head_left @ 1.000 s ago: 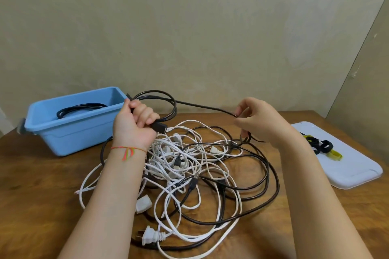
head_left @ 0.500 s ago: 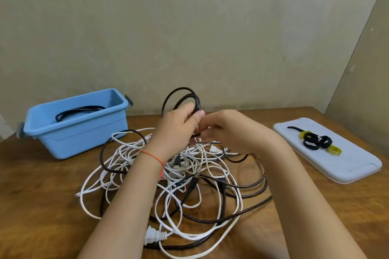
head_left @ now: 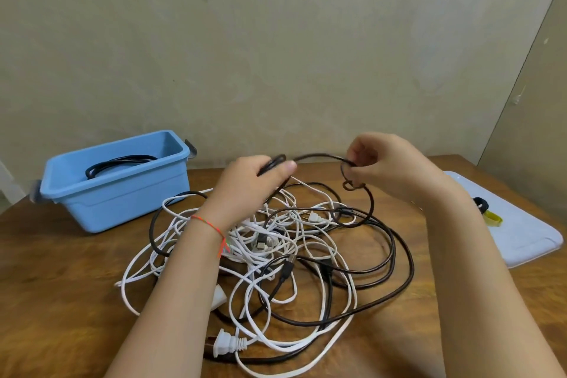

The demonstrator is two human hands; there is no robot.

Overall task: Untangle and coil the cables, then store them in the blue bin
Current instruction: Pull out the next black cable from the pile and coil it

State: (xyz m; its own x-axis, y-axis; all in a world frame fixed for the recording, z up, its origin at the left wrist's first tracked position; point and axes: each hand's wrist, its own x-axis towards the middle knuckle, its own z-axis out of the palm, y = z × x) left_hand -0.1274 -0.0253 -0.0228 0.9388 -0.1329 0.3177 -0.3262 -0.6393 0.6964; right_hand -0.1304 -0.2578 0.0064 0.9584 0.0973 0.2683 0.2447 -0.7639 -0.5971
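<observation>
Here, left hand: raised over the heap, fingers curled round a few gathered turns of the black cable, thumb pressed on top of them
Right hand: level with the left and a little apart from it, fingertips pinching the same black cable where it bends down into a small loop
Span between hands: a short arc of black cable runs from one grip to the other, clear of the table
Below the right hand: the black cable drops, curls through a small kink, then sweeps in wide loops across the table toward the near edge
Cable heap: white and black cables lie knotted together on the wooden table, under and between both forearms; a white plug lies at the near side
Blue bin: stands at the far left of the table, well apart from the heap, with a coiled black cable already inside
White tray: lies flat at the right edge, holding a black tie and a yellow tie, partly hidden by the right forearm
Left wrist: carries a thin orange thread bracelet
</observation>
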